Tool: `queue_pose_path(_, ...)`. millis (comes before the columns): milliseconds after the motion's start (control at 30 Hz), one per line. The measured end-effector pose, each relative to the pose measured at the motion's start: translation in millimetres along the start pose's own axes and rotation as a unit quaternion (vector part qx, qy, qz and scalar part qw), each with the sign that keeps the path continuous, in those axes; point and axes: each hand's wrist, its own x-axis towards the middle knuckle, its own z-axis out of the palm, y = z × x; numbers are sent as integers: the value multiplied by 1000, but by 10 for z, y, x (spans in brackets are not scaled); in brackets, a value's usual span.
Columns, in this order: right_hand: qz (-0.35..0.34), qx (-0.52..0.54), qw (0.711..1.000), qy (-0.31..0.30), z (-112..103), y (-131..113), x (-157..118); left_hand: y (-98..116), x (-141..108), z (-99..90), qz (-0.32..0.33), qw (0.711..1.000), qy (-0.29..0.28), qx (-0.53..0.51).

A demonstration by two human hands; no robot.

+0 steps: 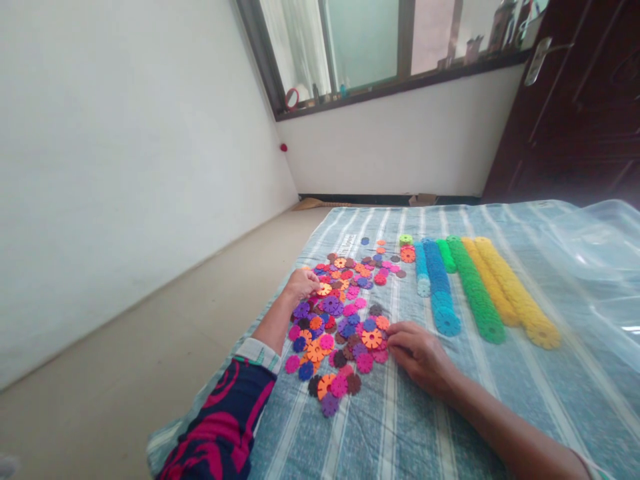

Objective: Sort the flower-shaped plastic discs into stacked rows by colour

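A loose pile of notched plastic discs [331, 305] in purple, orange, pink, red, blue and brown lies on the striped cloth. My left hand [303, 285] is at the pile's upper left edge, its fingertips pinched beside an orange disc [325, 289]. Whatever sits between those fingers is too small to make out. At the pile's right edge, my right hand [417, 350] has thumb and fingers drawn together next to an orange disc [371, 338] and pink discs. Its fingertips touch the pile's rim; any disc in them is hidden.
Overlapping rows of discs lie to the right: light blue [423, 267], blue [440, 283], green [473, 293] and yellow [517, 293]. Short red-orange [408, 254] and lime [405, 239] stacks are near the far edge. A clear plastic container [595, 240] stands far right on the striped cloth [420, 427].
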Motion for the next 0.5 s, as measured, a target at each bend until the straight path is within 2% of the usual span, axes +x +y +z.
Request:
queue_pose_path(100, 2, -3, 1000, 2, 3, -1, 3, 20, 7, -2, -61, 996, -5, -61)
queue_pose_path(200, 1, -7, 1000, 8, 23, 8, 10, 112, 33, 3, -45, 996, -4, -81)
queue_pose_path(267, -1, -9, 1000, 13, 40, 17, 16, 225, 79, 72, -14, 997, -9, -80)
queue_pose_path(400, 2, -9, 1000, 21, 60, 16, 34, 565, 231, 436, 91, 995, -29, -41)
queue_pose_path(500, 5, -8, 1000, 26, 55, -12, 55, 858, 364, 821, 178, 984, -5, 21)
